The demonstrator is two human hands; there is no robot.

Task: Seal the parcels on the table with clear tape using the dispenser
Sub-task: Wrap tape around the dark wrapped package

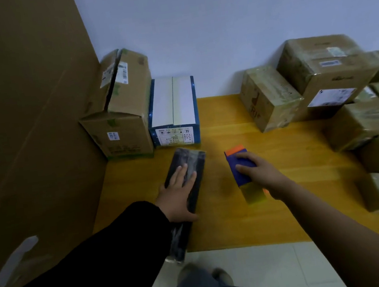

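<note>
The left hand [178,193] is lying flat on one long black parcel [190,157]. Its fingers are straight and spread, and it is pressing the parcel down on the yellow table [277,216]. The parcel is wearing shiny plastic wrap, and its near end is sticking out over the table edge.

The right hand [259,170] is holding the one tape dispenser [232,159], with its fingers curling over the blue body. The dispenser is sitting on the table, near the right of the black parcel but not touching it. Its orange end is pointing away from the person.

Two boxes are standing side by side at the back left. The brown box [120,118] is showing three white stickers with bar codes, two on top and one on the front. It also has green marks. The words are too small to read. The blue and white box [173,114] is showing a panel of tiny print on its front, also too small to read.

On the right, a pile of brown boxes [323,70] is shining with clear tape. At least five are showing, but the blur is making the count unsure. Some are wearing white stickers, and one has red letters that are too blurry to read.

A big sheet of cardboard [23,117] is standing on the left.
</note>
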